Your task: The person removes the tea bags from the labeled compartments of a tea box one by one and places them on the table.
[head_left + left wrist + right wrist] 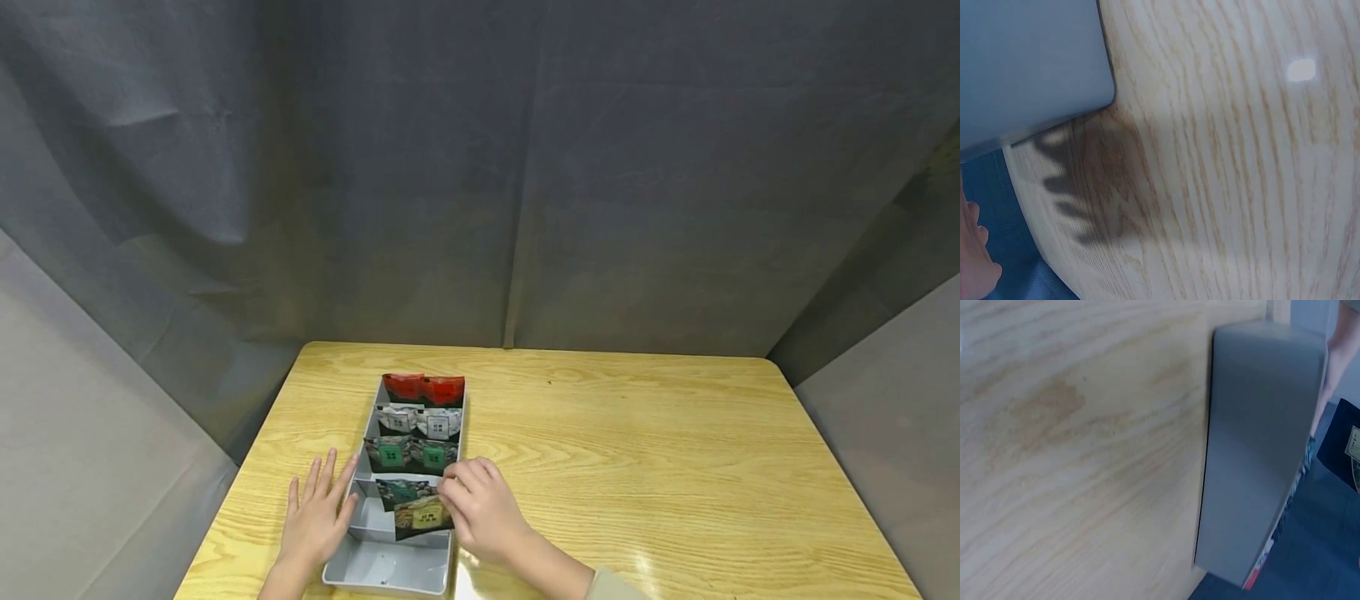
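Note:
My right hand (483, 510) pinches the right edge of a dark sachet with a yellow label (426, 517). That sachet hangs over the near part of a long grey divided box (386, 568), and it shows in the right wrist view too, at the right edge. Just behind it, a dark sachet with a teal label (397, 493) leans in a compartment, partly covered. My left hand (315, 517) lies at the box's left side, fingers spread, fingertips right at the rim.
Farther back in the box stand pairs of sachets: green-labelled ones (392, 454), white ones (438, 423) and red ones (442, 390). The box is on a wooden table (660, 467). Grey curtains (420, 208) hang behind it, with pale panels (67, 433) at the sides.

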Demonstrator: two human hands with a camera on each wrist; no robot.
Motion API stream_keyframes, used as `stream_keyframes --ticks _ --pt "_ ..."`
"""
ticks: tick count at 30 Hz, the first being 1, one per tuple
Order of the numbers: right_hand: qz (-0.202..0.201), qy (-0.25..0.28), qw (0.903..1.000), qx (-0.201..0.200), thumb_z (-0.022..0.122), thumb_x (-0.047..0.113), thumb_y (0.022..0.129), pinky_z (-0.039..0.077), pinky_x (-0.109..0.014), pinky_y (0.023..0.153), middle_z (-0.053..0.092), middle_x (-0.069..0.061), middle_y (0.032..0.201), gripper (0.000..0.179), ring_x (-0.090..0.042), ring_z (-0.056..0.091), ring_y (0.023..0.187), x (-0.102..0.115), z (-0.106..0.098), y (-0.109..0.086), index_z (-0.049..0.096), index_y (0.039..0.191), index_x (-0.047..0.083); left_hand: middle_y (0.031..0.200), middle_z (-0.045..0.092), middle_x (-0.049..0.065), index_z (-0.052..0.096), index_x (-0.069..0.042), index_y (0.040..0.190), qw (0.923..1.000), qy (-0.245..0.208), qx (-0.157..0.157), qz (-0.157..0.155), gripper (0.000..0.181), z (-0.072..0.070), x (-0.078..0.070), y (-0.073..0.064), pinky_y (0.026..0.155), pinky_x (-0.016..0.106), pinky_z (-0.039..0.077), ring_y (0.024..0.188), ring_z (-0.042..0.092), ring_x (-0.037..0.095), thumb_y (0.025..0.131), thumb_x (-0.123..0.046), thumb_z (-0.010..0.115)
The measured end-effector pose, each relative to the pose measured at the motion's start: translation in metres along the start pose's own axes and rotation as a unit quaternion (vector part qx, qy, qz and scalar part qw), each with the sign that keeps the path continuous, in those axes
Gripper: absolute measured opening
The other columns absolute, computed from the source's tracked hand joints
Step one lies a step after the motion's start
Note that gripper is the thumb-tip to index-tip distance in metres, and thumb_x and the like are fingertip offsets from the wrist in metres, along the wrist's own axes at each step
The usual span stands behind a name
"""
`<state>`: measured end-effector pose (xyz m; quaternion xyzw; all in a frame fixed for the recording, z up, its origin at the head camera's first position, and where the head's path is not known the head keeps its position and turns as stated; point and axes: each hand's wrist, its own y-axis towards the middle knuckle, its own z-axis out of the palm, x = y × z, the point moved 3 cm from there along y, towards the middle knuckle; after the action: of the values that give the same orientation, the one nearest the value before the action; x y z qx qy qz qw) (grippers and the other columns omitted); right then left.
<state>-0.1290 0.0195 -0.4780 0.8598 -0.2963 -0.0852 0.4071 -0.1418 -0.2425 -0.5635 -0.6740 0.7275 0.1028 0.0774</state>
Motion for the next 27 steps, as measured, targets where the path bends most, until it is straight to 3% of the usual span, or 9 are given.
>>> stream_keyframes --ticks 16,27 --pt "0.08 -0.016 0.9961 -0.032 0.036 0.02 0.097 0.046 -0.039 0.079 0.057 -0.002 0.089 0.028 -0.02 0.055 0.083 -0.063 -0.019 -0.007 0.057 0.082 0.011 0.151 0.02 0.01 0.03 -0.026 0.144 1.0 0.001 -0.003 0.004 0.052 -0.002 -0.001 0.0 0.107 0.059 0.005 0.137 0.014 0.035 0.094 -0.036 0.043" --pt "0.18 -0.03 0.9828 0.03 0.053 0.01 0.088 0.043 -0.045 0.082 0.056 -0.003 0.09 0.007 -0.023 0.054 0.088 -0.113 -0.011 -0.03 0.058 0.084 0.011 0.151 0.019 0.011 0.03 -0.025 0.144 1.0 0.0 0.0 0.007 0.053 -0.002 -0.002 0.001 0.108 0.058 0.001 0.138 0.01 0.035 0.094 -0.035 0.043"
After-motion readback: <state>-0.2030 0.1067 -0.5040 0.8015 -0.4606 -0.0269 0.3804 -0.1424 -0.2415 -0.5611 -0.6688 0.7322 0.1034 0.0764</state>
